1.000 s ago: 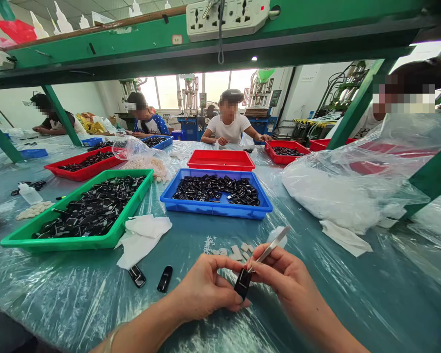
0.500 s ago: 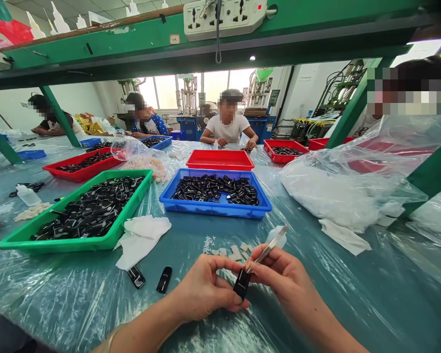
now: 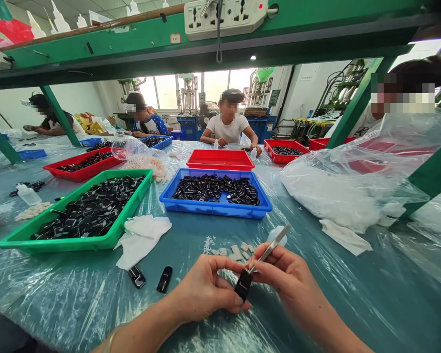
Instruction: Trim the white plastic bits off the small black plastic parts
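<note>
My left hand [image 3: 209, 287] pinches a small glossy black plastic part [image 3: 243, 285] between thumb and fingers, low in the head view. My right hand [image 3: 284, 272] is closed on metal tweezers [image 3: 270, 249], whose lower end meets the top edge of the black part; the exact contact is hidden by fingers. Just beyond my hands lie small white pads [image 3: 236, 252] and thin white slivers [image 3: 208, 243]. Two more black parts rest on the table to the left, one alone [image 3: 164, 279] and another [image 3: 136, 277] at the edge of a white cloth [image 3: 143, 238].
A blue tray [image 3: 215, 210] and a green tray [image 3: 59, 243] hold many black parts. Behind stands a red tray [image 3: 220, 159]. A clear bag of white material [image 3: 338, 191] lies right. A green shelf beam [image 3: 132, 46] crosses overhead. Several co-workers sit around the table.
My hands stay almost in place; the black part and tweezers have shifted very slightly. Across the table, a co-worker's hand has moved a little to the right.
</note>
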`<action>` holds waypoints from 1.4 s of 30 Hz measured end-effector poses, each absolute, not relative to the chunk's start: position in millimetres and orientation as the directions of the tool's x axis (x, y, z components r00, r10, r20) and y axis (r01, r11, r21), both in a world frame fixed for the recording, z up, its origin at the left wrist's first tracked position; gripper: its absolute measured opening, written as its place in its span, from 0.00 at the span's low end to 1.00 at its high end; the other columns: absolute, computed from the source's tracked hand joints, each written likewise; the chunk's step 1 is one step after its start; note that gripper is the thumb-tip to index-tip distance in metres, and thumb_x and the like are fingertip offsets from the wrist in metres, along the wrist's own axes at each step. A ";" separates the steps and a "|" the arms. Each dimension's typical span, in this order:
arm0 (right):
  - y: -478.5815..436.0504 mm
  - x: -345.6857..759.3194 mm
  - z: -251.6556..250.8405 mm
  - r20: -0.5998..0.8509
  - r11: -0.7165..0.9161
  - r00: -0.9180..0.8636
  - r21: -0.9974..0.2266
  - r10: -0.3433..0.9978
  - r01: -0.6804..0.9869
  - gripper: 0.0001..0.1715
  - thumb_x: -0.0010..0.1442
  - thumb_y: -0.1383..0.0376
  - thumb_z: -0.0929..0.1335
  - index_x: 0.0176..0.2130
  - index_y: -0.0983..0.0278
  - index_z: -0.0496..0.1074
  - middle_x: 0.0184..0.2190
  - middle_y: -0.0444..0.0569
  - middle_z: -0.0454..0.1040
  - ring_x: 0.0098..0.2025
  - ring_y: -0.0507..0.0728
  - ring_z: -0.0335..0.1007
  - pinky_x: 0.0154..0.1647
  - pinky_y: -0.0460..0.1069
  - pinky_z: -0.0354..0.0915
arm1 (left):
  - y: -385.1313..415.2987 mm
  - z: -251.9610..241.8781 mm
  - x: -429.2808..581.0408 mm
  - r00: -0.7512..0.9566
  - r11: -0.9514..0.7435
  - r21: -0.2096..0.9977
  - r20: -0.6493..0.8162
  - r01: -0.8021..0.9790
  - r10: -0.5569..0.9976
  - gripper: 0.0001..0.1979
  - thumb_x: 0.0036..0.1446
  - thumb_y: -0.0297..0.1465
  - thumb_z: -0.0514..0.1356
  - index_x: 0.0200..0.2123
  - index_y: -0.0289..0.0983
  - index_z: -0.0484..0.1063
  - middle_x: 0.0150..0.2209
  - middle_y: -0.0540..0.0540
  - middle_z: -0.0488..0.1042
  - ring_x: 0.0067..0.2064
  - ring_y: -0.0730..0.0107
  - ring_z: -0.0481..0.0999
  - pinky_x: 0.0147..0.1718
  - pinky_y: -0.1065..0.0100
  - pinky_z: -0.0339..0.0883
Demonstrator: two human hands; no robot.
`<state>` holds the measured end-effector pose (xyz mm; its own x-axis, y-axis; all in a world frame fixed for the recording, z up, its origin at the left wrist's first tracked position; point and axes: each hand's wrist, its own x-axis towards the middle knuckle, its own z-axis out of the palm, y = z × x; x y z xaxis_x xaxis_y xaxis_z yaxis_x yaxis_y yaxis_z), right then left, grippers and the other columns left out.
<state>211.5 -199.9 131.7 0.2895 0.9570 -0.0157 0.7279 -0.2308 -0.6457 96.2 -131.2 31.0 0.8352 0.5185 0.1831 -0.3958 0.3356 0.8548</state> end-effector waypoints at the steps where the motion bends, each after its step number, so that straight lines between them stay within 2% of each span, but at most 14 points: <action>1: -199.8 211.8 131.9 -0.024 -0.236 0.287 -0.639 0.958 0.732 0.44 0.39 0.41 0.62 0.42 0.72 0.52 0.38 0.47 0.61 0.35 0.35 0.61 0.44 0.37 0.67 | -131.3 31.1 96.3 0.838 0.338 0.854 0.184 -0.395 0.514 0.27 0.34 0.28 0.61 0.43 0.37 0.64 0.18 0.53 0.68 0.26 0.82 0.72 0.46 0.68 0.69; 7: -199.3 211.7 130.9 -0.039 -0.246 0.284 -0.619 0.958 0.745 0.44 0.39 0.40 0.61 0.42 0.72 0.52 0.41 0.48 0.61 0.35 0.35 0.61 0.44 0.38 0.67 | -130.3 29.9 96.4 0.839 0.328 0.858 0.192 -0.396 0.509 0.26 0.35 0.28 0.61 0.43 0.38 0.64 0.17 0.54 0.67 0.25 0.85 0.70 0.52 0.61 0.66; 15: -199.1 208.5 131.3 -0.026 -0.241 0.289 -0.623 0.957 0.744 0.45 0.38 0.39 0.61 0.42 0.72 0.53 0.37 0.46 0.62 0.34 0.35 0.61 0.42 0.38 0.67 | -132.4 31.3 95.5 0.845 0.328 0.867 0.175 -0.375 0.505 0.27 0.35 0.28 0.60 0.44 0.38 0.63 0.19 0.53 0.68 0.27 0.84 0.72 0.50 0.65 0.66; 24: -200.1 207.2 131.6 -0.023 -0.241 0.288 -0.613 0.957 0.753 0.48 0.36 0.36 0.61 0.42 0.72 0.54 0.38 0.47 0.62 0.35 0.35 0.60 0.43 0.38 0.67 | -131.7 31.4 94.7 0.846 0.338 0.866 0.162 -0.369 0.508 0.28 0.34 0.29 0.62 0.44 0.37 0.63 0.20 0.52 0.69 0.28 0.80 0.73 0.42 0.73 0.69; 27: -199.7 206.8 131.5 -0.030 -0.240 0.280 -0.608 0.959 0.757 0.47 0.37 0.37 0.61 0.42 0.72 0.54 0.37 0.47 0.62 0.34 0.35 0.60 0.42 0.37 0.66 | -132.6 31.0 94.7 0.843 0.336 0.871 0.146 -0.358 0.518 0.29 0.34 0.29 0.62 0.45 0.37 0.63 0.21 0.50 0.70 0.32 0.76 0.75 0.37 0.78 0.68; 31: -200.0 205.9 131.7 -0.013 -0.235 0.284 -0.600 0.959 0.765 0.45 0.39 0.39 0.60 0.42 0.72 0.54 0.38 0.47 0.62 0.34 0.35 0.60 0.40 0.36 0.66 | -132.3 30.1 94.6 0.840 0.328 0.867 0.169 -0.375 0.515 0.28 0.35 0.29 0.61 0.44 0.37 0.64 0.20 0.51 0.69 0.29 0.79 0.74 0.41 0.74 0.69; 35: -203.5 207.8 139.7 0.114 -0.190 0.303 -0.562 0.946 0.805 0.44 0.38 0.39 0.61 0.41 0.72 0.56 0.38 0.48 0.63 0.35 0.35 0.61 0.39 0.34 0.66 | -132.2 31.8 94.1 0.839 0.334 0.862 0.171 -0.381 0.516 0.27 0.35 0.29 0.61 0.43 0.36 0.63 0.19 0.52 0.68 0.28 0.80 0.73 0.42 0.72 0.68; 37: -206.8 209.7 148.6 0.232 -0.152 0.310 -0.519 0.922 0.841 0.44 0.38 0.39 0.61 0.40 0.72 0.58 0.38 0.47 0.63 0.34 0.35 0.61 0.37 0.32 0.66 | -132.7 33.2 94.0 0.841 0.342 0.857 0.174 -0.385 0.512 0.26 0.34 0.29 0.62 0.43 0.35 0.64 0.19 0.52 0.68 0.27 0.82 0.72 0.41 0.73 0.68; 39: -210.6 211.5 158.6 0.353 -0.156 0.323 -0.426 0.878 0.891 0.42 0.39 0.39 0.60 0.40 0.70 0.58 0.36 0.46 0.64 0.31 0.34 0.60 0.32 0.31 0.63 | -133.1 34.2 94.1 0.837 0.329 0.860 0.181 -0.390 0.517 0.25 0.34 0.29 0.62 0.41 0.33 0.65 0.20 0.51 0.68 0.26 0.83 0.71 0.40 0.74 0.69; 40: -212.3 212.2 162.7 0.419 -0.172 0.310 -0.335 0.854 0.926 0.40 0.41 0.40 0.58 0.40 0.69 0.59 0.33 0.45 0.64 0.28 0.32 0.57 0.27 0.29 0.58 | -133.2 34.3 94.3 0.832 0.317 0.864 0.184 -0.391 0.523 0.25 0.34 0.29 0.62 0.41 0.32 0.66 0.21 0.51 0.69 0.27 0.83 0.72 0.40 0.74 0.69; 42: -214.6 213.8 166.8 0.364 -0.294 0.298 -0.067 0.882 0.953 0.31 0.47 0.46 0.55 0.36 0.69 0.61 0.26 0.43 0.62 0.21 0.30 0.47 0.21 0.28 0.46 | -133.0 33.8 94.8 0.827 0.309 0.864 0.191 -0.397 0.529 0.24 0.34 0.30 0.62 0.40 0.33 0.66 0.22 0.50 0.69 0.27 0.84 0.72 0.41 0.74 0.69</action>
